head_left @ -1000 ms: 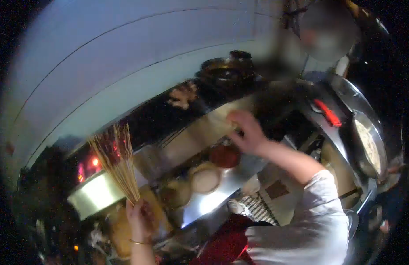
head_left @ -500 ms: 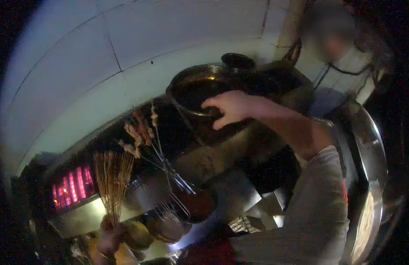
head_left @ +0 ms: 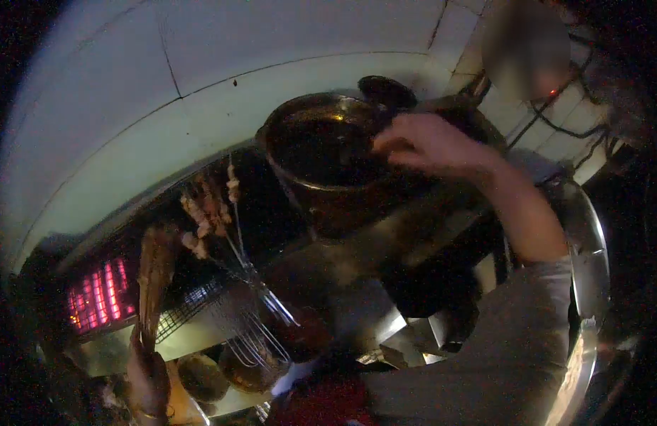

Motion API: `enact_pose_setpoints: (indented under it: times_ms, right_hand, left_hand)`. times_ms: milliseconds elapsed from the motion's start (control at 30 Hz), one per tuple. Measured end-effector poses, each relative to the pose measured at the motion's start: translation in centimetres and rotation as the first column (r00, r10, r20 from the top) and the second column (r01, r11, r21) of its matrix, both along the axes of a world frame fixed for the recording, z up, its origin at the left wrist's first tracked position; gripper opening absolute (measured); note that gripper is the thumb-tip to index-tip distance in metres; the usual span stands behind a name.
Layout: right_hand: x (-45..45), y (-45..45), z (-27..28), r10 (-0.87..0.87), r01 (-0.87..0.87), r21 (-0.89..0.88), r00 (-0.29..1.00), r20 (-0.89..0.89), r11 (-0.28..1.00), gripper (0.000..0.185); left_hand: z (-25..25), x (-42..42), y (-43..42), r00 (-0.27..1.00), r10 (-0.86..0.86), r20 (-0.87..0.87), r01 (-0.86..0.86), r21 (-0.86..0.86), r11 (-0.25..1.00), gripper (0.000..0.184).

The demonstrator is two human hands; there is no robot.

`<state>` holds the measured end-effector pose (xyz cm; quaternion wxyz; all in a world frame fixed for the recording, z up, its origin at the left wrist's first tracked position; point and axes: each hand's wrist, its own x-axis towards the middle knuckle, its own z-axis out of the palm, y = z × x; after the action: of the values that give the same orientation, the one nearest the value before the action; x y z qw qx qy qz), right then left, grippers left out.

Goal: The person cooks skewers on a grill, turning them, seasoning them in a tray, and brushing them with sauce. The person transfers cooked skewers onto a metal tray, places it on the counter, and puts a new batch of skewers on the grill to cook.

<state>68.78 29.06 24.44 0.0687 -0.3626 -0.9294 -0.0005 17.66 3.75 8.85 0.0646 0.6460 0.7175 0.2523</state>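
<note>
My left hand [head_left: 148, 380], low at the left, is wrapped round the lower end of a bundle of thin sticks [head_left: 155, 273] that stands upright. My right hand [head_left: 428, 145] is over the right rim of a large dark pot [head_left: 321, 186]. Its fingers are curled and pressed together, and anything between them is too dark to make out. Several meat skewers [head_left: 213, 207] lie between the bundle and the pot, with their metal handles [head_left: 275, 305] toward me.
A glowing red grill [head_left: 101, 295] is at the far left, beside a wire rack [head_left: 190, 309]. Round bowls [head_left: 203, 378] stand near the bottom. A dark lid or pan [head_left: 387, 92] is behind the pot. A large metal basin [head_left: 591, 241] curves along the right.
My left hand and the stick bundle have moved left, and the sticks look closer together. My right hand has moved right across the pot, and its fingers have closed. The view has shifted.
</note>
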Motion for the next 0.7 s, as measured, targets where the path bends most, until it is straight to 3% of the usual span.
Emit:
enact_pose_setpoints:
  times_ms: [67,133,200,267,300,367,433,467,500,567,600,633,700]
  right_hand:
    - [0.4,-3.4,0.0,-0.067,0.073,-0.043,0.99,0.127,0.996,0.024]
    - [0.9,-5.4,0.2,-0.105,0.115,-0.039,0.975,0.197,0.993,0.024]
    - [1.3,-6.4,0.5,-0.106,0.109,0.0,0.975,0.196,0.994,0.024]
    - [2.5,-5.4,1.5,-0.23,0.168,-0.309,0.957,-0.177,0.936,0.025]
    - [3.0,-4.4,2.1,-0.317,0.138,-0.454,0.884,-0.344,0.88,0.025]
    - [3.4,-1.4,3.9,-0.338,0.253,-0.249,0.848,-0.409,0.935,0.024]
    - [5.5,5.2,3.3,-0.307,0.339,-0.024,0.818,-0.486,0.94,0.026]
    - [5.9,7.8,3.0,-0.358,0.42,0.098,0.856,-0.374,0.902,0.028]
    - [6.2,10.3,2.3,-0.42,0.477,0.226,0.869,-0.261,0.849,0.03]
    - [8.4,16.5,-2.0,-0.51,0.522,0.057,0.847,-0.147,0.851,0.032]
    - [9.4,18.6,-4.6,-0.541,0.547,0.03,0.834,-0.106,0.837,0.033]
    - [10.3,20.5,-7.0,-0.559,0.56,0.004,0.827,-0.064,0.828,0.033]
    - [11.0,21.1,-9.1,-0.452,0.478,0.042,0.852,-0.264,0.877,0.036]
  left_hand:
    - [-2.0,-0.7,-0.2,0.994,0.008,-0.108,-0.01,-0.021,1.0,0.061]
    - [-2.4,-0.6,0.1,0.994,0.032,-0.102,-0.034,-0.015,0.999,0.062]
    - [-1.0,0.1,0.7,0.963,-0.046,-0.266,0.063,0.056,0.996,0.044]
    - [1.7,1.2,0.9,0.891,-0.09,-0.444,0.156,0.114,0.981,0.029]
    - [3.1,2.0,1.0,0.907,-0.023,-0.42,-0.014,-0.084,0.996,0.033]
    - [5.5,3.7,1.3,0.901,0.127,-0.414,-0.327,-0.457,0.827,0.041]
    - [5.1,3.5,0.4,0.957,0.129,-0.261,-0.196,-0.252,0.948,0.04]
    - [5.0,3.6,-0.1,0.976,0.113,-0.186,-0.139,-0.136,0.981,0.039]
    - [5.1,3.9,-0.1,0.945,0.062,-0.32,-0.116,-0.153,0.981,0.041]
    - [4.9,4.7,-0.5,0.828,-0.046,-0.559,-0.086,-0.208,0.974,0.045]
    - [3.1,4.1,-0.1,0.952,-0.007,-0.306,-0.071,-0.244,0.967,0.054]
    - [1.3,3.4,0.2,0.998,0.056,-0.035,-0.063,-0.259,0.964,0.064]
    - [1.3,3.1,-0.2,0.965,0.125,-0.229,-0.204,-0.364,0.909,0.068]
